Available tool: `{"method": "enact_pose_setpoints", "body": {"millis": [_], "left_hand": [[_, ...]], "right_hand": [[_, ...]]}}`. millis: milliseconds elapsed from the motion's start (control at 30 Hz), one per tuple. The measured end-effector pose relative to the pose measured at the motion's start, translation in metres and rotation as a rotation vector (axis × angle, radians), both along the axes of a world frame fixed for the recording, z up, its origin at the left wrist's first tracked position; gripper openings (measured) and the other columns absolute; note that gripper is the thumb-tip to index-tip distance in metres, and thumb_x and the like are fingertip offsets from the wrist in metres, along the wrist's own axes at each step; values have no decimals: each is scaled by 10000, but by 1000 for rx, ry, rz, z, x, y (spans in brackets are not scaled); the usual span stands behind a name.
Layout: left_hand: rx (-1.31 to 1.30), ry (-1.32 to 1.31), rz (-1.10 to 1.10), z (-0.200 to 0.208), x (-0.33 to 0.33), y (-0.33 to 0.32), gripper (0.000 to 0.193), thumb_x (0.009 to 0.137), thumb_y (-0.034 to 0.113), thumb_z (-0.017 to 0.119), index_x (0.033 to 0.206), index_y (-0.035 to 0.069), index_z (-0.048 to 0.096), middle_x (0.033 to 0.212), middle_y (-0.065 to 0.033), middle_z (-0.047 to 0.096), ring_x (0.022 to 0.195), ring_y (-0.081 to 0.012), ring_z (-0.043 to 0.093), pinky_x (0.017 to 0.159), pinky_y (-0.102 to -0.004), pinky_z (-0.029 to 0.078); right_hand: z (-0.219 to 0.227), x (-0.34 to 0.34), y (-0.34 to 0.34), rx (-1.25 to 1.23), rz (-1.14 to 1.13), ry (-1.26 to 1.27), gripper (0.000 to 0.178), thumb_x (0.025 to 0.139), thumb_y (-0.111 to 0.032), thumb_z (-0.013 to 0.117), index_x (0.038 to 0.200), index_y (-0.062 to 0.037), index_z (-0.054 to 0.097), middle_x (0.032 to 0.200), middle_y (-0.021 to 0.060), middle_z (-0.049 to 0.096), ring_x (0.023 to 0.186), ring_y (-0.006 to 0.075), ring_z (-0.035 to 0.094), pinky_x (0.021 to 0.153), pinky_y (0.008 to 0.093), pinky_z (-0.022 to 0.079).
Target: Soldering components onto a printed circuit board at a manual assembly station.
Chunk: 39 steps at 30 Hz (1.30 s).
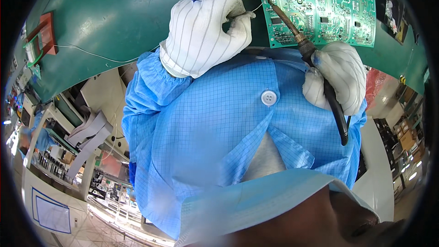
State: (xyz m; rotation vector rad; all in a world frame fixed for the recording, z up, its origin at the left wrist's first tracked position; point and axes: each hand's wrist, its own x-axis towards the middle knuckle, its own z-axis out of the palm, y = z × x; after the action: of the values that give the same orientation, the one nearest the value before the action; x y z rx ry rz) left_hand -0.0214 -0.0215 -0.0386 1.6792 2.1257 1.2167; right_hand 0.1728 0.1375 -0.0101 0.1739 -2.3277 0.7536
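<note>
My right hand, in a white glove, is wrapped round the dark handle of a soldering iron. The iron's tip is over the upper left part of a green circuit board panel, at or just above its surface; contact is hard to tell. A thin solder wire runs from the left under my left hand. The wire emerges between its thumb and forefinger, and its end is near the iron's tip. That gloved left hand pinches the wire beside the board's left edge. Small chips and solder joints cover the board.
The boards lie on a green mat. At the far left stands a red holder with a small spool beside it. A dark tray with scraps sits right of the board. Shelves and another person's blue sleeve show at the left.
</note>
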Motion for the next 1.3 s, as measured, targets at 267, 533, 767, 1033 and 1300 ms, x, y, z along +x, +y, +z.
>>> {"method": "enact_pose_setpoints", "body": {"millis": [267,533,767,1033,1300], "left_hand": [[17,0,9,-4,2,0,198,668,21,624,855,60,570,895,13,672,550,-179,573,516,-282,474],[70,44,15,-3,2,1,210,665,23,626,866,60,577,863,6,663,545,-171,568,511,-277,468],[138,133,45,-2,4,3,220,668,21,629,879,65,585,823,10,645,537,-159,563,508,-274,465],[76,16,30,-2,1,-1,249,673,4,637,914,57,610,789,11,641,558,-138,585,534,-256,489],[17,-66,68,-2,-1,-5,126,735,-22,627,848,35,625,954,-48,703,655,-153,657,601,-255,526]], "right_hand": [[4,-1,2,3,25,-48,315,687,-34,730,943,80,586,811,191,675,628,295,663,556,414,560],[5,-1,3,-7,36,-58,308,687,-28,728,935,81,583,812,192,676,613,287,660,547,408,561],[2,-7,1,2,28,-4,289,679,-15,716,919,82,589,790,187,675,594,280,655,533,403,558],[-1,-5,3,-38,-60,40,238,680,-8,686,894,69,613,715,153,656,552,248,632,488,369,526],[-4,32,28,-178,-714,81,198,829,-7,588,1020,39,606,696,181,652,541,211,634,528,310,545]]}}
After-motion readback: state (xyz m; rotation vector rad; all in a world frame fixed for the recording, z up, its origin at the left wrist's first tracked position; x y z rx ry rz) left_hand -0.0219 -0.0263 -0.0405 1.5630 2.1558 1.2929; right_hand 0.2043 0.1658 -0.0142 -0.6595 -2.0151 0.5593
